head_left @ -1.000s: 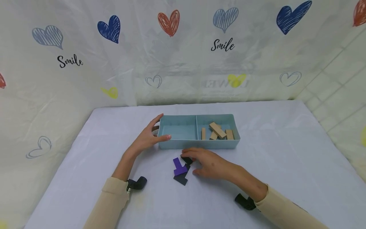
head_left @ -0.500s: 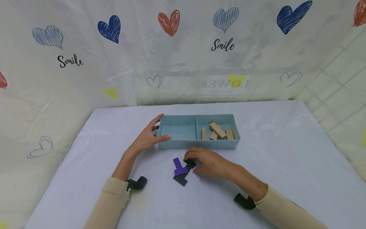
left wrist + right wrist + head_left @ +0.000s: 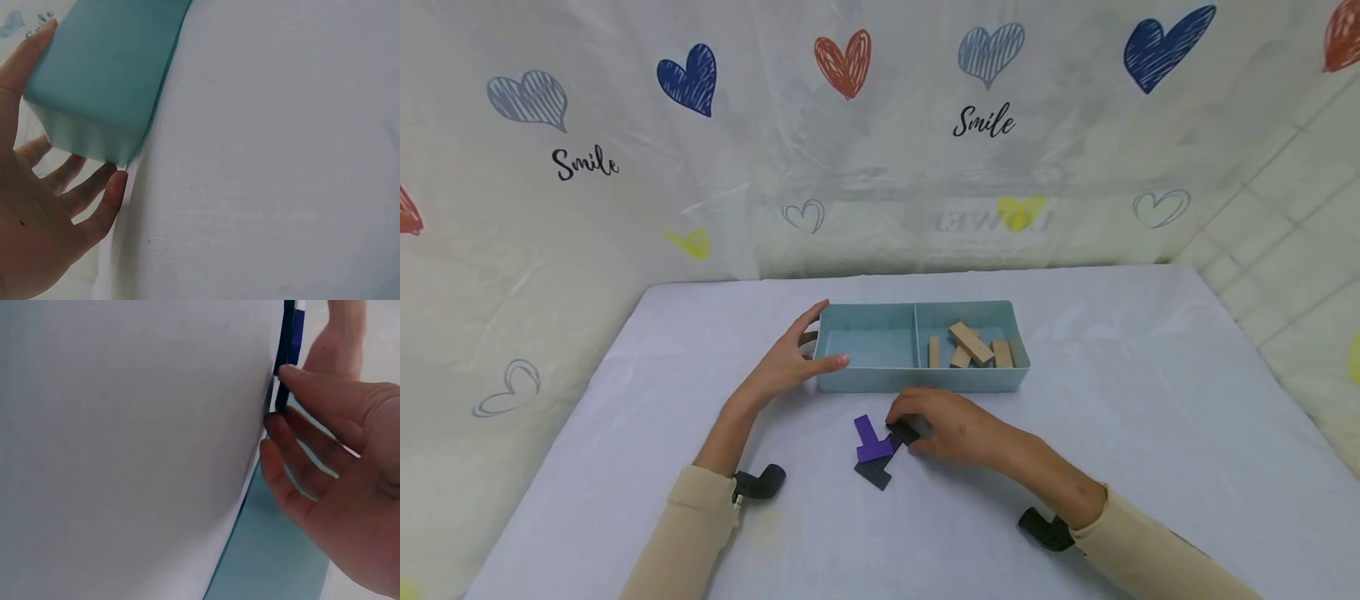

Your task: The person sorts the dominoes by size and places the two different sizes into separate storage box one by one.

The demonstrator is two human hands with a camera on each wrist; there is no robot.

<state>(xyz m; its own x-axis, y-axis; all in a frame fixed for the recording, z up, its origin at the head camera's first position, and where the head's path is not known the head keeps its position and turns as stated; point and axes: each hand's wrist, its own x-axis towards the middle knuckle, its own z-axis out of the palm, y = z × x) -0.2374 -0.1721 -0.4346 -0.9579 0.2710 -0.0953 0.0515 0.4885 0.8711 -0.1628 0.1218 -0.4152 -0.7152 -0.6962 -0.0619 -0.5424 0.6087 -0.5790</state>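
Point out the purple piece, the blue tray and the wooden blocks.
purple piece (image 3: 870,439): head view, on its stem.
blue tray (image 3: 917,379): head view, front wall.
wooden blocks (image 3: 971,342): head view, on the tilted top block.

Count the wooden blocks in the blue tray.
4, all in the right compartment of the blue tray: one upright at its left, one diagonal on top, one beneath it, one at right. More may be hidden.

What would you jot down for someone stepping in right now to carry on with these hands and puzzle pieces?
Left hand: open, steadying the left end of the blue tray.
Right hand: fingers pinching a black piece on the table, just in front of the tray.
Beside it lie a purple piece and another black piece.
Done: wooden blocks sit in the tray's right compartment.
Left: the left compartment holds nothing; the three dark pieces are outside the tray.
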